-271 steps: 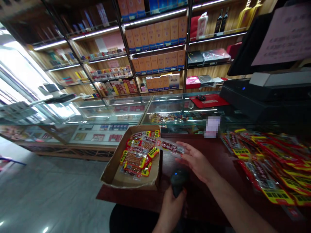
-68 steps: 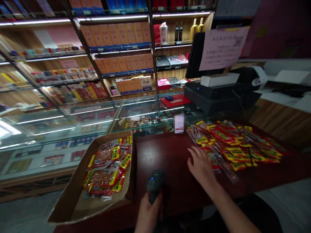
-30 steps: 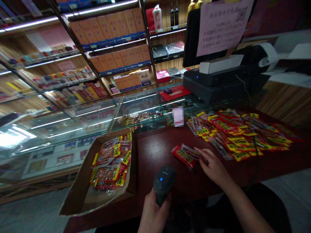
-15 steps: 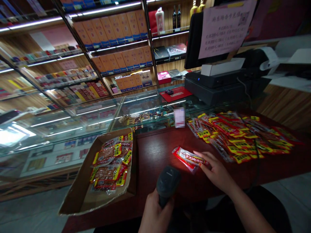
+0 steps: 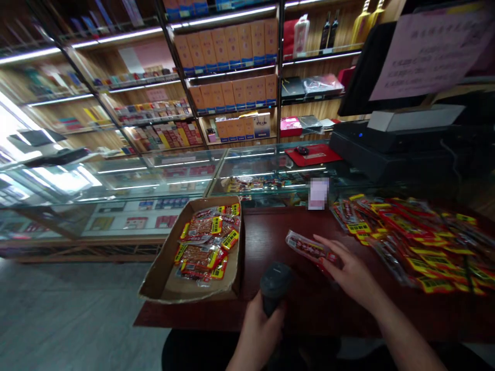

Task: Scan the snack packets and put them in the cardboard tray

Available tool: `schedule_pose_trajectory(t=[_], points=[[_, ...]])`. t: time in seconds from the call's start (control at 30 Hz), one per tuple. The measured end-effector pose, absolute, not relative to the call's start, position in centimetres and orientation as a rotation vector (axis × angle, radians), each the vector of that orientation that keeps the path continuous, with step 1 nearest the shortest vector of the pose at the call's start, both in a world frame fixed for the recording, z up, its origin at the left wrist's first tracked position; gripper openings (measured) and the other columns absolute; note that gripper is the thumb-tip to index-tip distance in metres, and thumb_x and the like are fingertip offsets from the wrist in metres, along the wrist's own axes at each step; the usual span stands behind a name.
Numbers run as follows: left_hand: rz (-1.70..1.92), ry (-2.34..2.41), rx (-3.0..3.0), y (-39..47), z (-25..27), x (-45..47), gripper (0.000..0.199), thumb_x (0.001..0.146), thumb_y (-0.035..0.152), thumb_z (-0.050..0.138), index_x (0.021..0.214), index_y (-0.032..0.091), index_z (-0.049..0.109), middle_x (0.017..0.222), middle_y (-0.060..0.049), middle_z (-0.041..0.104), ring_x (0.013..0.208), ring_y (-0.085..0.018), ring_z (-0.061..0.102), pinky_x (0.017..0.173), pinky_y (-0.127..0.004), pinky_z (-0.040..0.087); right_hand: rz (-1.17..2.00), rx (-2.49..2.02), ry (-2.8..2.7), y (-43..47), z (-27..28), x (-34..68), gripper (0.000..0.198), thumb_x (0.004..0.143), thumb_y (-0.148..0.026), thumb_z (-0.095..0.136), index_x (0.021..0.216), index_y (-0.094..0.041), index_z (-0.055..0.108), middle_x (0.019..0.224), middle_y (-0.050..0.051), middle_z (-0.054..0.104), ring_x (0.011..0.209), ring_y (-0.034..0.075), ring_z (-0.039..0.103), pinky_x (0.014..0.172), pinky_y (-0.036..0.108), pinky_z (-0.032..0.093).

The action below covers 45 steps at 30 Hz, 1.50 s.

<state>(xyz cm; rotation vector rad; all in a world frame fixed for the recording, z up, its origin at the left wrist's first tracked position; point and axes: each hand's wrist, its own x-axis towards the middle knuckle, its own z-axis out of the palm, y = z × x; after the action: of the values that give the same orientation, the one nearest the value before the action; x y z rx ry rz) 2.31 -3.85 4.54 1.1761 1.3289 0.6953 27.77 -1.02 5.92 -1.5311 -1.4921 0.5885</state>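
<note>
My left hand [image 5: 261,330] is wrapped round the handle of a dark barcode scanner [image 5: 276,281], its head pointing up and away from me. To its right, my right hand [image 5: 350,270] grips a snack packet [image 5: 305,247] by its near end, fingers on top and thumb along the lower side. The packet is clear plastic with red print and lies tilted just over the dark red table [image 5: 266,232]. On the left, a cardboard box [image 5: 154,281] holds several similar packets [image 5: 201,255]. A large loose pile of packets [image 5: 413,226] spreads over the table on the right.
A glass display counter [image 5: 178,170] runs behind the table. On it are a red mat [image 5: 325,154] with a mouse [image 5: 301,150]. A monitor [image 5: 371,67] with a paper sign stands at the right above a black cash drawer [image 5: 394,154]. Shelves of boxes [image 5: 232,49] line the back.
The view has swung left, so everything sits further right. The reddish light on the packets is gone. The second red packet that fanned out under the held one no longer shows clearly.
</note>
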Motion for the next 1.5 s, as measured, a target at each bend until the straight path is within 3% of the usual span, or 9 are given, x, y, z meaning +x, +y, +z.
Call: schedule_pose_trajectory(t=[0.1, 0.3, 0.5, 0.63, 0.73, 0.93, 1.13, 1.33, 1.5], points=[[0.758, 1.372, 1.064, -3.2, 2.9, 1.9, 0.026, 0.079, 0.041, 0.064, 0.088, 0.017, 0.056, 0.051, 0.007, 0.053, 0.037, -0.009, 0.045, 0.036, -0.019, 0.035, 0.722, -1.439, -1.485, 2.7, 7.7, 23.9, 0.049, 0.082, -0.023, 0.061, 0.130, -0.028, 0.066, 0.129, 0.005, 0.069, 0.118, 0.024, 0.065, 0.105, 0.040, 0.049], [0.845, 1.329, 0.954, -2.8, 1.6, 1.6, 0.034, 0.074, 0.050, 0.068, 0.081, 0.020, 0.052, 0.047, 0.007, 0.052, 0.034, -0.009, 0.045, 0.033, -0.019, 0.035, 0.938, -1.344, -1.646, 13.7, 12.0, 12.8, 0.056, 0.076, -0.007, 0.063, 0.131, -0.018, 0.065, 0.123, 0.009, 0.074, 0.097, 0.022, 0.073, 0.089, 0.036, 0.058], [0.919, 1.340, 0.916, -2.7, 1.1, 1.4, 0.045, 0.068, 0.060, 0.072, 0.079, 0.021, 0.051, 0.045, 0.009, 0.049, 0.034, -0.009, 0.044, 0.034, -0.020, 0.036, 0.826, -1.286, -1.734, 19.6, 15.4, 6.6, 0.072, 0.069, -0.018, 0.080, 0.138, -0.014, 0.059, 0.132, 0.016, 0.066, 0.106, 0.027, 0.070, 0.098, 0.041, 0.053], [0.896, 1.345, 0.938, -2.8, 1.5, 1.4, 0.048, 0.068, 0.062, 0.072, 0.079, 0.019, 0.054, 0.046, 0.008, 0.051, 0.033, -0.008, 0.043, 0.033, -0.020, 0.034, 0.672, -1.297, -1.735, 15.1, 12.0, 11.6, 0.049, 0.084, -0.020, 0.064, 0.133, -0.021, 0.063, 0.132, 0.009, 0.065, 0.105, 0.020, 0.068, 0.098, 0.035, 0.053], [0.852, 1.349, 0.957, -2.7, 1.9, 1.4, 0.045, 0.069, 0.057, 0.073, 0.081, 0.018, 0.055, 0.048, 0.008, 0.054, 0.034, -0.009, 0.046, 0.034, -0.019, 0.035, 0.293, -1.537, -1.691, 8.5, 7.3, 18.7, 0.037, 0.089, -0.023, 0.057, 0.124, -0.024, 0.067, 0.124, 0.008, 0.069, 0.116, 0.024, 0.063, 0.105, 0.043, 0.047], [0.806, 1.332, 1.017, -2.5, 2.5, 1.4, 0.043, 0.072, 0.054, 0.073, 0.086, 0.016, 0.057, 0.050, 0.007, 0.056, 0.036, -0.009, 0.048, 0.035, -0.019, 0.036, -0.103, -2.137, -1.529, -1.7, 0.3, 28.4, 0.045, 0.092, -0.045, 0.056, 0.128, -0.020, 0.063, 0.129, 0.018, 0.065, 0.118, 0.038, 0.058, 0.095, 0.057, 0.045], [0.747, 1.374, 1.065, -3.1, 4.0, 2.2, 0.052, 0.069, 0.061, 0.074, 0.089, 0.016, 0.058, 0.049, 0.007, 0.054, 0.035, -0.009, 0.047, 0.036, -0.019, 0.035, 0.035, -1.999, -1.468, -2.0, -1.5, 28.3, 0.038, 0.090, -0.045, 0.058, 0.120, -0.023, 0.063, 0.130, 0.013, 0.066, 0.121, 0.033, 0.058, 0.101, 0.055, 0.040], [0.636, 1.375, 1.216, -3.7, 6.2, 3.3, 0.034, 0.076, 0.048, 0.070, 0.081, 0.016, 0.057, 0.050, 0.005, 0.054, 0.039, -0.009, 0.048, 0.040, -0.019, 0.036, 0.221, -1.795, -1.326, -1.9, -1.2, 28.3, 0.036, 0.088, -0.040, 0.059, 0.121, -0.023, 0.060, 0.118, 0.010, 0.072, 0.108, 0.029, 0.066, 0.099, 0.050, 0.047], [0.609, 1.298, 1.304, -3.6, 7.3, 4.8, 0.023, 0.078, 0.037, 0.069, 0.084, 0.016, 0.060, 0.050, 0.006, 0.052, 0.042, -0.010, 0.047, 0.042, -0.020, 0.035, 0.408, -1.712, -1.087, -2.4, -0.6, 28.6, 0.044, 0.090, -0.036, 0.054, 0.132, -0.025, 0.055, 0.129, 0.011, 0.068, 0.110, 0.027, 0.067, 0.098, 0.047, 0.051]])
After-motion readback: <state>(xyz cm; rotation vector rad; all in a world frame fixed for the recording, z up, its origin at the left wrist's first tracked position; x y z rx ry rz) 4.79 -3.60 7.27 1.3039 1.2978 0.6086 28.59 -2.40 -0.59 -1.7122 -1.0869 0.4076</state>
